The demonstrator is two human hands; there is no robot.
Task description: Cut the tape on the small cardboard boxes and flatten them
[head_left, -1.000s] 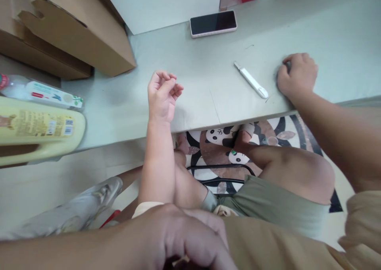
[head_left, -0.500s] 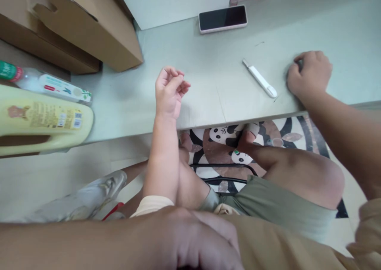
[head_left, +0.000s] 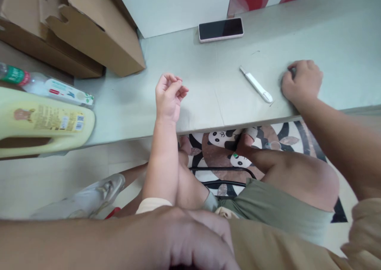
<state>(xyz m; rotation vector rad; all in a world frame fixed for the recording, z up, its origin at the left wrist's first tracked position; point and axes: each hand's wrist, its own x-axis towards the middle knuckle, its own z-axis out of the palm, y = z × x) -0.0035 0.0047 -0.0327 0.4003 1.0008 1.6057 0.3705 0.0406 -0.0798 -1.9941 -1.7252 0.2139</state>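
Note:
My left hand (head_left: 171,95) is at the front edge of the pale table (head_left: 208,83), side-on. Its fingers are loosely curled, the thumb over them, and I see nothing held. My right hand (head_left: 303,81) rests on the table to the right, fingers curled down. A dark patch shows between thumb and forefinger; what is under it is hidden. Between my hands, nearer the right, lies a slim white tool (head_left: 257,86) with a narrow grey tip, perhaps a craft knife. A phone-like black-screened device (head_left: 220,29) lies behind. Another person's arm seems to cross the bottom, its hand (head_left: 202,238) cut off.
Cardboard boxes (head_left: 110,43) stand at the back left. Before them lie a clear bottle (head_left: 35,81), a slim printed carton (head_left: 70,92) and a big yellow jug (head_left: 65,119). A white panel (head_left: 172,8) rises behind. Bent legs and a panda-patterned floor (head_left: 220,138) show below.
The view has shifted slightly, so things at the top sit a little lower and those at the right a little further left. Both hands keep their poses.

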